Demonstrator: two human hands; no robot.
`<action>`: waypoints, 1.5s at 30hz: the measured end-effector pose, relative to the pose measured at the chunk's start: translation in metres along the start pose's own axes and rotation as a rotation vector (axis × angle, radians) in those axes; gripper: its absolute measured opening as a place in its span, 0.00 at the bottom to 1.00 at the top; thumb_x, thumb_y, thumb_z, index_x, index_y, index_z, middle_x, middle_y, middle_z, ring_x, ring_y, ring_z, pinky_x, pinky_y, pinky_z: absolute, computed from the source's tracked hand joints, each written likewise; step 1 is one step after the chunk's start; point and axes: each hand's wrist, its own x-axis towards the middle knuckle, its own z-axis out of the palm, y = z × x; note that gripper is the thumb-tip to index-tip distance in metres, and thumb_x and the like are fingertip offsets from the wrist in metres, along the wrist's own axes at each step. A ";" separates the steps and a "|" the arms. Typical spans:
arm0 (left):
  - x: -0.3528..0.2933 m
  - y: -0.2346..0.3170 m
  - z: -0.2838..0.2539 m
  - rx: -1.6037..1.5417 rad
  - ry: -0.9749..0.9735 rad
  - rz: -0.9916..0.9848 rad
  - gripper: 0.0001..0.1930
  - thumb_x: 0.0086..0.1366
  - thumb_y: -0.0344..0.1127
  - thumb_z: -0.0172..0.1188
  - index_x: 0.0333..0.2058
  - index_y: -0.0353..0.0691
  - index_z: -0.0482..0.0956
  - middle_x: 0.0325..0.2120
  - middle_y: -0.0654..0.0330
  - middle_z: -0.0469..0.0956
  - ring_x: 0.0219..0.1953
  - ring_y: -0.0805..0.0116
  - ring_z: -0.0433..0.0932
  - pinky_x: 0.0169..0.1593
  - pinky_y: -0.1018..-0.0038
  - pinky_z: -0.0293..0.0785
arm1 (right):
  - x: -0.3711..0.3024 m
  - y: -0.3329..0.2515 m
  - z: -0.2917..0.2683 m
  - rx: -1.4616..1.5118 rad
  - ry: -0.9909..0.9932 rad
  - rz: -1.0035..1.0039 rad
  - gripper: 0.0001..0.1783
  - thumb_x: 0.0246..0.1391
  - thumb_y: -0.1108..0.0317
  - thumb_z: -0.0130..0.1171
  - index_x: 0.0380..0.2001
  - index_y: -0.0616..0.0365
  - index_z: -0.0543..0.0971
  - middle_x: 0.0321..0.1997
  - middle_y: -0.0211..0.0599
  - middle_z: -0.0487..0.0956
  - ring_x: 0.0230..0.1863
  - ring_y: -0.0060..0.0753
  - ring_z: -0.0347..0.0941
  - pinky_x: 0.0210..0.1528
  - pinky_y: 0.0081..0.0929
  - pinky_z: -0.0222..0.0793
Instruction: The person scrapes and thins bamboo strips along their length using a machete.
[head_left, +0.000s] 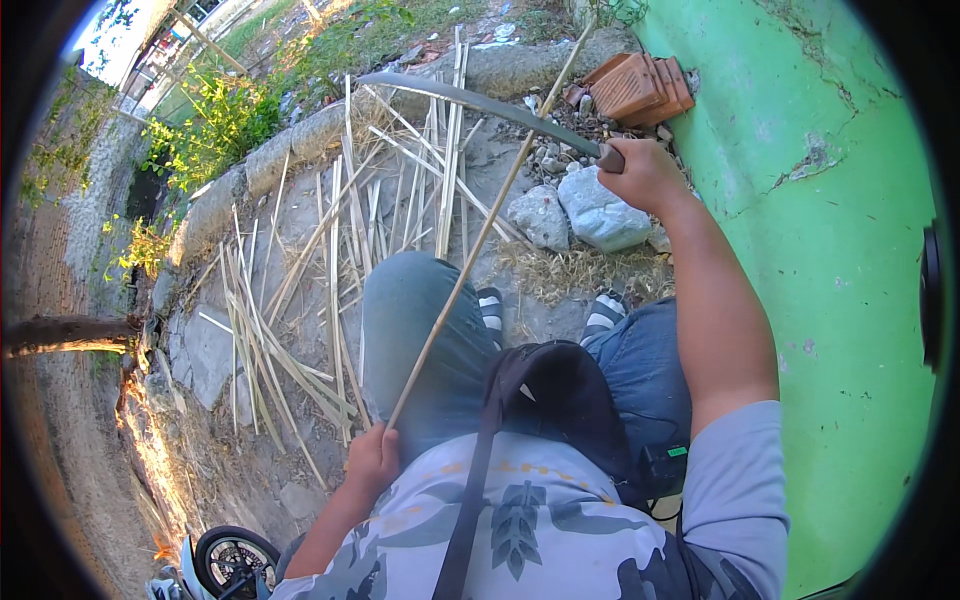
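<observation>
My right hand is closed round the dark handle of a machete, raised ahead of me on the right. Its long blade curves away to the left and ends in a narrow tip. In my left hand, low by my left knee, is the near end of a long thin bamboo stick. The stick slants up and away to the right, past my knee. The blade crosses it near its far part; whether they touch I cannot tell. Many split bamboo strips lie scattered on the ground ahead and to the left.
Two pale rocks sit beyond my feet. Stacked orange roof tiles stand by the green wall close on my right. A low concrete curb borders the ground. A motorcycle wheel shows at lower left.
</observation>
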 end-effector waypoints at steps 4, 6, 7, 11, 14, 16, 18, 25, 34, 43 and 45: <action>-0.002 -0.006 0.002 -0.035 0.004 -0.011 0.24 0.72 0.50 0.46 0.26 0.34 0.70 0.17 0.40 0.71 0.24 0.33 0.73 0.27 0.52 0.66 | -0.002 -0.009 -0.003 0.042 -0.014 -0.121 0.11 0.46 0.60 0.63 0.30 0.53 0.81 0.28 0.46 0.81 0.33 0.54 0.78 0.37 0.44 0.73; -0.001 -0.004 0.002 -0.047 0.014 0.002 0.24 0.72 0.51 0.46 0.27 0.34 0.70 0.18 0.41 0.71 0.24 0.33 0.73 0.27 0.53 0.66 | 0.000 -0.008 -0.006 -0.125 0.034 -0.247 0.10 0.47 0.60 0.63 0.30 0.54 0.81 0.29 0.46 0.81 0.34 0.54 0.78 0.37 0.44 0.73; 0.000 -0.003 0.001 -0.046 0.014 0.002 0.24 0.72 0.51 0.46 0.27 0.34 0.70 0.18 0.41 0.71 0.24 0.33 0.73 0.27 0.53 0.66 | 0.002 -0.006 -0.006 -0.125 0.034 -0.246 0.10 0.47 0.60 0.63 0.30 0.54 0.81 0.29 0.46 0.81 0.34 0.54 0.78 0.37 0.44 0.73; 0.001 -0.001 -0.001 -0.036 -0.007 -0.007 0.24 0.72 0.50 0.46 0.26 0.34 0.70 0.17 0.41 0.71 0.23 0.34 0.73 0.26 0.53 0.66 | -0.001 0.011 0.003 0.039 0.084 0.028 0.11 0.48 0.59 0.63 0.30 0.54 0.81 0.30 0.47 0.81 0.35 0.55 0.78 0.38 0.46 0.72; 0.000 0.000 -0.001 -0.024 -0.005 0.001 0.24 0.73 0.50 0.45 0.26 0.34 0.70 0.17 0.41 0.70 0.23 0.35 0.73 0.26 0.53 0.65 | 0.000 0.011 0.004 0.022 0.103 0.033 0.11 0.47 0.59 0.64 0.30 0.54 0.81 0.30 0.46 0.81 0.36 0.54 0.78 0.38 0.46 0.72; 0.000 -0.001 0.000 -0.028 -0.006 0.002 0.24 0.73 0.50 0.45 0.26 0.34 0.70 0.17 0.41 0.70 0.23 0.35 0.73 0.26 0.53 0.65 | -0.002 0.003 -0.001 -0.004 0.010 -0.002 0.11 0.46 0.60 0.64 0.31 0.54 0.81 0.30 0.46 0.81 0.36 0.54 0.78 0.39 0.46 0.73; 0.001 -0.002 0.000 -0.048 -0.003 0.003 0.24 0.73 0.50 0.45 0.26 0.34 0.70 0.16 0.41 0.70 0.22 0.35 0.73 0.26 0.53 0.65 | -0.002 0.000 -0.002 -0.034 0.002 -0.094 0.11 0.46 0.60 0.64 0.31 0.53 0.81 0.30 0.45 0.81 0.36 0.54 0.78 0.39 0.46 0.73; 0.001 0.003 -0.004 -0.050 -0.024 -0.023 0.24 0.73 0.50 0.45 0.26 0.33 0.70 0.16 0.41 0.70 0.22 0.35 0.73 0.26 0.54 0.65 | 0.004 0.027 0.011 0.120 0.054 0.132 0.13 0.47 0.60 0.64 0.35 0.54 0.82 0.34 0.47 0.82 0.38 0.53 0.79 0.41 0.44 0.73; 0.001 0.003 -0.006 -0.056 -0.040 -0.009 0.24 0.73 0.49 0.45 0.26 0.33 0.70 0.16 0.41 0.69 0.22 0.36 0.72 0.25 0.56 0.64 | -0.003 0.021 -0.003 0.037 0.068 0.054 0.12 0.47 0.60 0.64 0.34 0.53 0.81 0.33 0.45 0.82 0.39 0.53 0.78 0.41 0.46 0.73; -0.023 -0.016 -0.050 -0.050 -0.079 -0.125 0.27 0.74 0.54 0.43 0.24 0.35 0.68 0.12 0.54 0.67 0.16 0.58 0.70 0.24 0.63 0.65 | -0.003 0.030 -0.002 -0.039 0.036 0.074 0.13 0.44 0.59 0.65 0.32 0.53 0.81 0.32 0.46 0.82 0.38 0.54 0.78 0.41 0.47 0.73; -0.030 -0.016 -0.049 -0.057 -0.064 -0.074 0.29 0.75 0.57 0.40 0.24 0.38 0.66 0.14 0.69 0.61 0.19 0.77 0.60 0.23 0.71 0.57 | -0.001 0.028 -0.003 -0.010 0.035 0.073 0.13 0.44 0.59 0.65 0.32 0.53 0.81 0.33 0.46 0.82 0.38 0.54 0.78 0.41 0.47 0.73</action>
